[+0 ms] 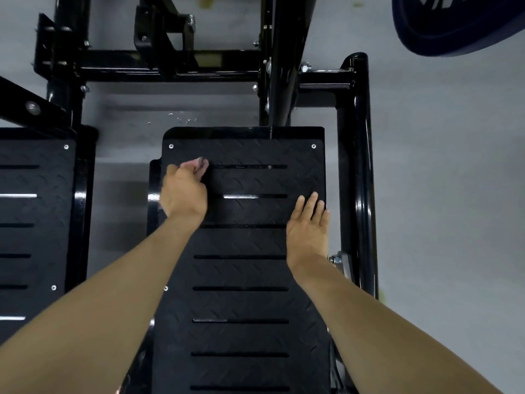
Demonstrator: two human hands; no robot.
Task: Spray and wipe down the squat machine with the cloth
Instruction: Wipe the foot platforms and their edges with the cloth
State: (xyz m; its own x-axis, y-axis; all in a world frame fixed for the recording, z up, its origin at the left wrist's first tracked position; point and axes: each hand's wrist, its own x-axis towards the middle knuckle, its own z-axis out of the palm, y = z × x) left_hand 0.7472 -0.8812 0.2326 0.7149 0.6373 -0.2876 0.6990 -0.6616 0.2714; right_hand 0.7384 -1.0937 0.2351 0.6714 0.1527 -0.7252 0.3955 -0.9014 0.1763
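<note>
The squat machine's black slotted foot plate (244, 280) fills the middle of the view. My left hand (183, 191) grips a small pinkish-grey cloth (200, 165) bunched in its fingers, pressed on the plate's upper left part. My right hand (308, 223) lies flat with straight fingers on the plate's right edge. No spray bottle is in view.
A second slotted foot plate (31, 223) sits at the left. The machine's black frame tubes (355, 172) run along the right side and across the top (170, 66). A dark blue weight plate (460, 24) is at the top right. Grey floor surrounds the machine.
</note>
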